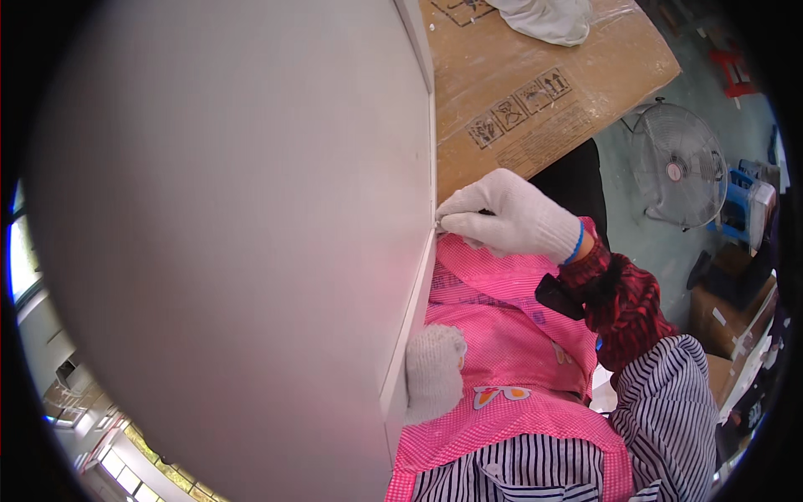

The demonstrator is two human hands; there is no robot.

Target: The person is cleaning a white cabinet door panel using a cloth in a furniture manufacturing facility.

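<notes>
Pinching right hand (508,214): fingertips together at the white panel's (251,234) edge.
Left hand (434,375): beside it; I can't tell its grip.

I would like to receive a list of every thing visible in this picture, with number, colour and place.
Panel: one, white, left and centre
Cardboard: one, brown, top
Cloth: one, off-white, on cardboard
Dark object: one, black, below cardboard, kind unclear
Fan: one, grey, right
Plastic item: one, red, upper right
Stool-like item: one, blue, beside fan
Boxes: count unclear, brown, right
Windows: several, bright, left rim
Apron: one, pink, on person
Shirt: one, striped dark and white, lower right
Left hand: one, white-gloved, beside panel edge
Right hand: one, white-gloved, fingertips at panel edge
</notes>
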